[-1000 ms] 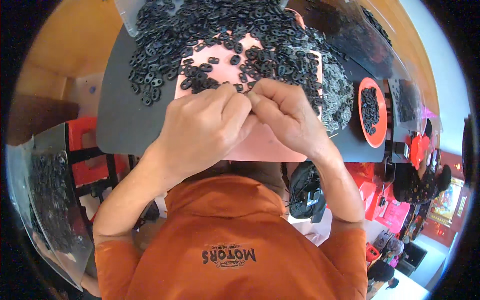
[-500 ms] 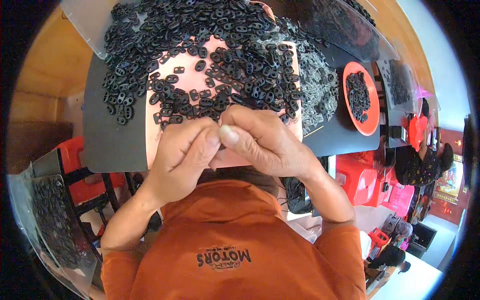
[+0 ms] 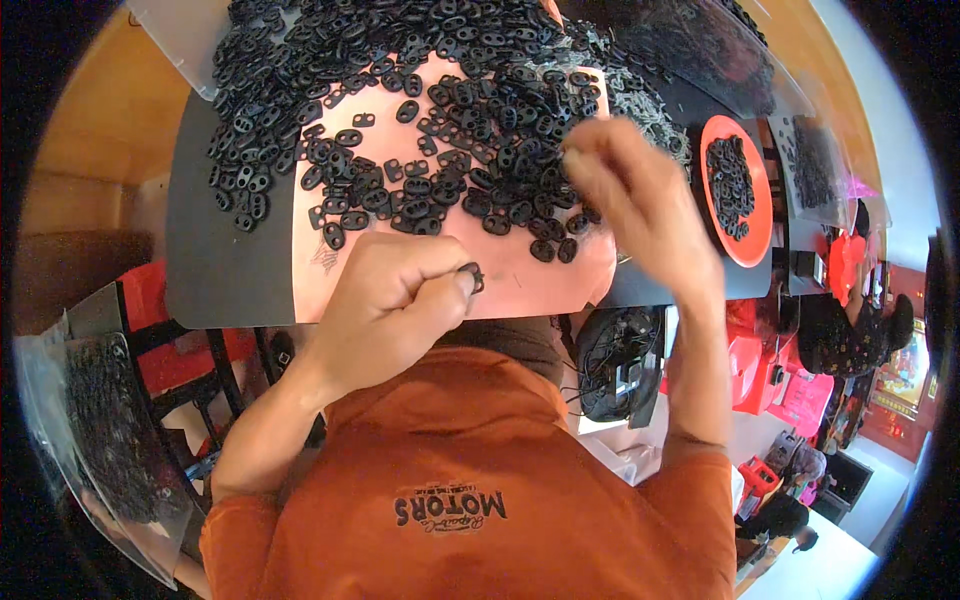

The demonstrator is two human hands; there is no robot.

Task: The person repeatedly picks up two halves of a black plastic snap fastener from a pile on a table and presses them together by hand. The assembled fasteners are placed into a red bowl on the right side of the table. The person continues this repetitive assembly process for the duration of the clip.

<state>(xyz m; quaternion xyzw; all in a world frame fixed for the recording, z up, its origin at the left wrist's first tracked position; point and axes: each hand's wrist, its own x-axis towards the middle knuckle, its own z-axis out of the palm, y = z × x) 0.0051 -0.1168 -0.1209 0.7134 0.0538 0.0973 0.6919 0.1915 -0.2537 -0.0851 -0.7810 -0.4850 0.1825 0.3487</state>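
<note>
My left hand (image 3: 390, 305) is closed over the near edge of the pink sheet (image 3: 530, 290), pinching a small black cord-lock piece (image 3: 475, 276) between thumb and forefinger. Much of that piece is hidden by the fingers. Higher and to the right, my right hand (image 3: 640, 205) is above the sheet's right edge, beside a heap of small silvery parts (image 3: 650, 115). Motion smears its fingers, so I cannot make out what they hold, if anything. Loose black two-hole oval and squarish pieces (image 3: 500, 140) cover much of the sheet beyond both hands.
A large heap of black pieces (image 3: 330, 40) spreads over the far side of the dark table (image 3: 210, 280). An orange-red dish (image 3: 757, 215) of black pieces stands at the right. Clear plastic bags (image 3: 130, 450) hang at the left; another person (image 3: 850, 320) is at the far right.
My hands, which met at the fingertips, have come apart. The right has moved up and right toward the silvery heap; the left has stayed low, with a black piece now showing in its pinch.
</note>
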